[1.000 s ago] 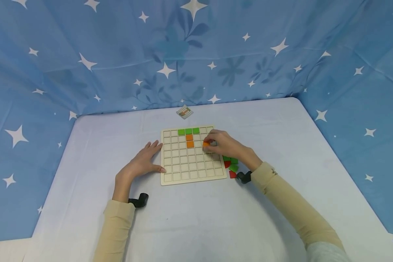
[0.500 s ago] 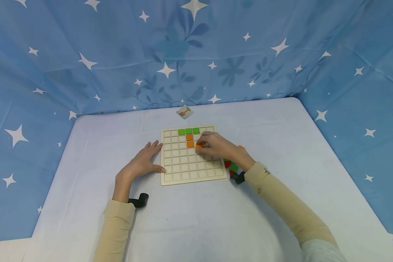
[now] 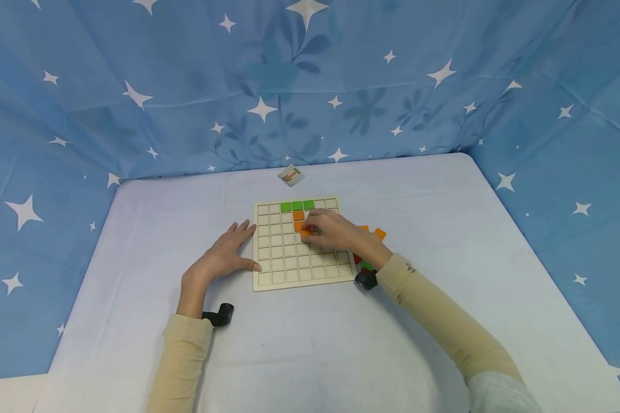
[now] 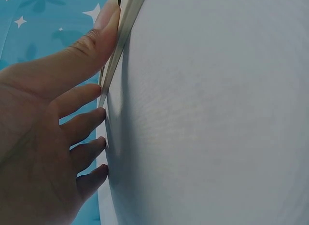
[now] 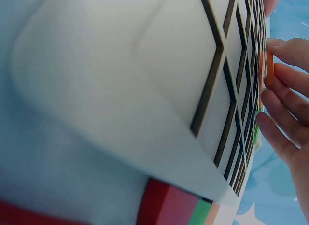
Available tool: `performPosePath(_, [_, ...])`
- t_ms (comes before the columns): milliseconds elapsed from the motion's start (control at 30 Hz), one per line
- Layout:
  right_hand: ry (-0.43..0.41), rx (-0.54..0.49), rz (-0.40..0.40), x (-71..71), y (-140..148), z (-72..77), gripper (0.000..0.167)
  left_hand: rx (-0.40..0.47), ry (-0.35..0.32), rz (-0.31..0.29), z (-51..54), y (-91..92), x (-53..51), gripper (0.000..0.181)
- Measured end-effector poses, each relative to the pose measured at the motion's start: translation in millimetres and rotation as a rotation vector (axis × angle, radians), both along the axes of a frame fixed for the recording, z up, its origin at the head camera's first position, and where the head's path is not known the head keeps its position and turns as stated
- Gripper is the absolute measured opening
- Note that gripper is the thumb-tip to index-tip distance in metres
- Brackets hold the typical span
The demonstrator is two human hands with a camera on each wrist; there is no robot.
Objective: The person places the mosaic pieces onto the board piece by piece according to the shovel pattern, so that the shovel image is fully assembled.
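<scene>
A pale gridded board (image 3: 281, 278) lies on the white table. My left hand (image 3: 222, 258) rests at its left side, fingers spread; in the left wrist view the thumb lies on the rim and the fingertips touch the edge. Between thumb and fingers, my right hand (image 3: 333, 230) pinches an orange square tile (image 5: 270, 68), held on edge over the grid just below the tiles set there. Those are a row of three green tiles (image 3: 297, 206) along the top and two orange tiles (image 3: 298, 215) stacked beneath the middle one. My right hand partly hides the grid.
Loose orange tiles (image 3: 380, 234), with red and green tiles (image 3: 366, 265), lie at the board's right side, partly covered by my right forearm. A small patterned card (image 3: 291, 175) lies behind the board. A blue star-printed curtain (image 3: 310, 86) hangs around the table.
My right hand has moved left across the board with the orange tile, to just under the orange column. More loose orange tiles show at the right. The left hand stays put.
</scene>
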State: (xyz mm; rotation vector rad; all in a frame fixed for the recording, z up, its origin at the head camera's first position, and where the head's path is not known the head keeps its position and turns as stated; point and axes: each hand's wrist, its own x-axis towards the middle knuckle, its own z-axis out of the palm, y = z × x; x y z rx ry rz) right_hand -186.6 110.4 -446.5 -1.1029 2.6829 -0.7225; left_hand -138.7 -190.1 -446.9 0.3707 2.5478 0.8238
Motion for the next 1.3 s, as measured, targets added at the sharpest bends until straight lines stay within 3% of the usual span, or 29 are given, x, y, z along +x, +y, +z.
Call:
performPosePath(567, [0.068, 0.072, 0.016, 3.0, -11.4, 0.4, 0.025, 0.01, 0.002, -0.003, 1.8, 0.1, 0.4, 0.107])
performPosePath(1300, [0.087, 0.069, 0.047, 3.6, -10.3, 0.0, 0.026, -0.012, 0.004, 0.01, -0.8, 0.6, -0.5, 0.106])
